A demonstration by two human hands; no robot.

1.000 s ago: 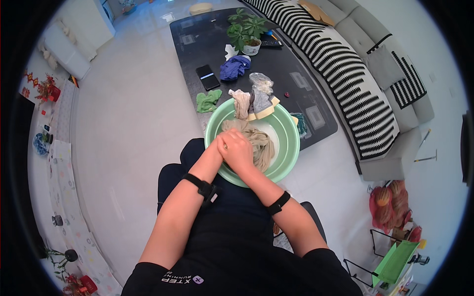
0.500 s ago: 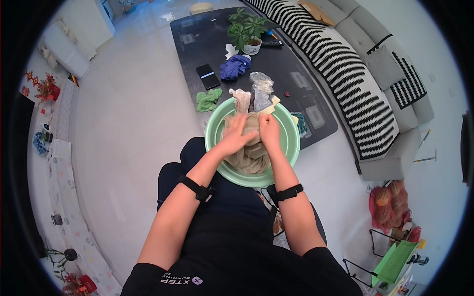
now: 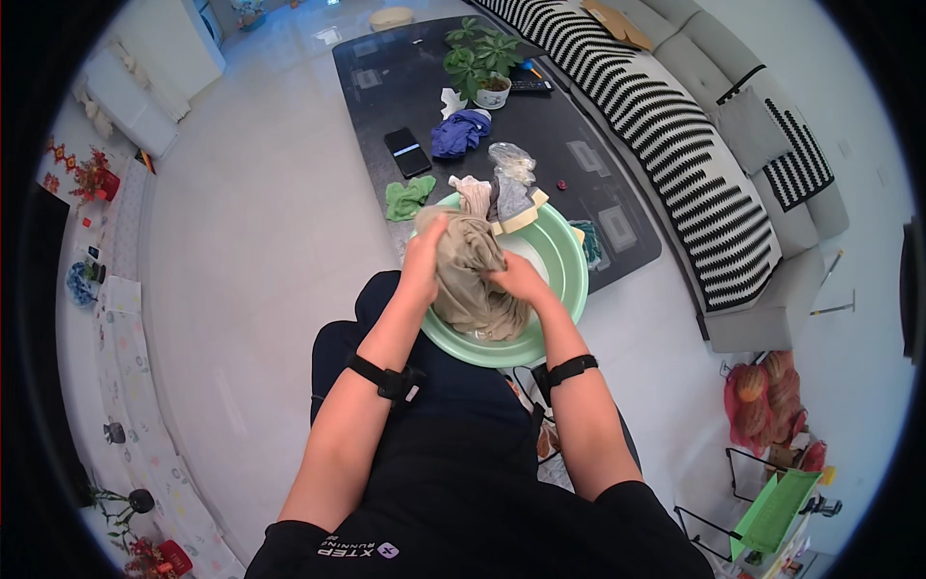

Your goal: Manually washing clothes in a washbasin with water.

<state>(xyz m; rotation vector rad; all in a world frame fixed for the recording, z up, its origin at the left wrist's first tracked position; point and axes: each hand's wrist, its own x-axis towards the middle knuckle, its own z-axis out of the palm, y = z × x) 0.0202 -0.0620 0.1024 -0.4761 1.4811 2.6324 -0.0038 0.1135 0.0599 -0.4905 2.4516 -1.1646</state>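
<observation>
A bunched beige cloth garment (image 3: 475, 289) lies in a light green basin (image 3: 576, 280), partly raised above its rim. My left hand (image 3: 424, 259) is wrapped round the left side of the cloth, fingers toward its top. My right hand (image 3: 519, 278) grips the cloth's right side, with its fingertips hidden in the folds. At the basin's far rim lie a pale pinkish cloth (image 3: 472, 194) and a grey cloth with yellow edging (image 3: 511, 197). The basin's white bottom shows to the right of the garment.
The basin stands at the near end of a dark table (image 3: 540, 116). On the table are a green cloth (image 3: 409, 198), a phone (image 3: 407, 151), a blue cloth (image 3: 460, 133), a clear plastic bag (image 3: 512, 161) and a potted plant (image 3: 490, 89). A grey sofa (image 3: 762, 309) runs along the right.
My hands have moved apart, the left to the garment's left side, the right lower. The beige garment is lifted and shifted left, uncovering the basin's bottom at right.
</observation>
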